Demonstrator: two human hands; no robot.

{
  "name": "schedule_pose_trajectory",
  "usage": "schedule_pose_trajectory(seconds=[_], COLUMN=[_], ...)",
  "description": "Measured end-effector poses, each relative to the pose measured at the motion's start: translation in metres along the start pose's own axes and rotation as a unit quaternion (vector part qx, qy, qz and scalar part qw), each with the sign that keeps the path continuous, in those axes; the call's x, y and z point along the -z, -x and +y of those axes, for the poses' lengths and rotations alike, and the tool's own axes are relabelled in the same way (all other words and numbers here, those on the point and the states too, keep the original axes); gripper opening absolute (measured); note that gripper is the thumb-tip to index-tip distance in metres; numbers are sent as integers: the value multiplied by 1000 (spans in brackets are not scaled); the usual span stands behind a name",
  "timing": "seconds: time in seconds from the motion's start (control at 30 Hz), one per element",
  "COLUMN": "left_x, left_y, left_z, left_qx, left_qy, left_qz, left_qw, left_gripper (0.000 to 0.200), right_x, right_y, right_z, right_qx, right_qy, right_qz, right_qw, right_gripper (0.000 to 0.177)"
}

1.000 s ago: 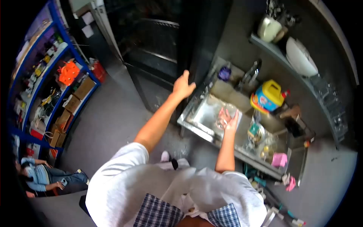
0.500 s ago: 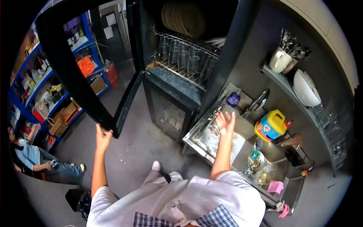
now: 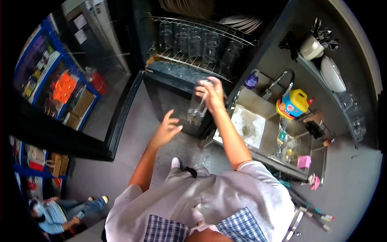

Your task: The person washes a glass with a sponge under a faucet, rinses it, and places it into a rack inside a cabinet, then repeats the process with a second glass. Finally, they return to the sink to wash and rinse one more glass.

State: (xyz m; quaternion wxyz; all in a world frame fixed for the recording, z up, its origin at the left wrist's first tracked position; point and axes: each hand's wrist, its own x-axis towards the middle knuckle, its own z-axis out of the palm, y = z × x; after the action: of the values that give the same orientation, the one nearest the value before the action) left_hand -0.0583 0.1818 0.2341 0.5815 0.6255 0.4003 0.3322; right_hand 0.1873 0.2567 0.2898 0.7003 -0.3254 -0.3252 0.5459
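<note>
My right hand [image 3: 213,97] is closed around a clear drinking glass [image 3: 197,107], held in front of the cabinet's lower part. To its left, my left hand [image 3: 166,131] is in the air with fingers apart and nothing in it. Just above the glass is the open upper compartment of a dark cabinet, where several clear glasses [image 3: 195,42] stand on a wire rack [image 3: 183,62]. White plates [image 3: 242,23] lie stacked to the right of them. The black-framed cabinet door [image 3: 68,139] hangs open on the left, apart from my left hand.
On the right is a metal sink [image 3: 278,161] with a faucet [image 3: 288,76], a yellow jug [image 3: 293,104] and a purple bottle [image 3: 252,79]. A wall shelf above holds a cutlery mug [image 3: 311,47] and white bowls [image 3: 332,74]. Someone in blue [image 3: 56,215] is at lower left.
My left hand has let go of the door and come right. My right hand has carried the glass from over the sink to the cabinet front. The view has shifted closer to the cabinet.
</note>
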Motion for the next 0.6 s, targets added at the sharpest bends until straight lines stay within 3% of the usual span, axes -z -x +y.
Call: schedule_pose_trajectory(seconds=[0.1,0.17,0.2,0.23,0.27,0.3,0.37,0.43,0.5,0.6], left_x=[-1,-1,1,5,9,14,31,55,81,120], left_y=[-71,-94,-106,-121,-137,-159,-187,-207,-224,-266], left_z=[28,57,59,58,56,53,79,121,168,228], left_qx=[-37,-36,-71,-107,-124,-212,-242,-320,-288,-353], left_qy=[140,85,41,-4,8,74,124,13,-86,-132], left_qz=[-31,-1,-4,1,29,42,65,105,127,190], left_qw=[989,996,997,994,992,974,960,941,945,907], left_gripper=[77,75,75,75,74,68,67,68,69,78], right_x=[-33,-39,-49,-60,-69,-80,-105,-137,-168,-226], right_y=[-17,-28,-32,-41,-52,-62,-83,-107,-143,-180], right_z=[26,32,24,15,4,-8,-38,-62,-85,-123], right_qx=[-38,25,60,92,112,129,113,132,192,263], right_qy=[-80,-65,-5,26,71,117,276,335,344,326], right_qz=[84,52,29,-14,-60,-103,-113,-108,-127,-116], right_qw=[992,996,998,995,989,979,948,927,910,900], right_gripper=[48,55,54,72,78,84,94,92,91,88])
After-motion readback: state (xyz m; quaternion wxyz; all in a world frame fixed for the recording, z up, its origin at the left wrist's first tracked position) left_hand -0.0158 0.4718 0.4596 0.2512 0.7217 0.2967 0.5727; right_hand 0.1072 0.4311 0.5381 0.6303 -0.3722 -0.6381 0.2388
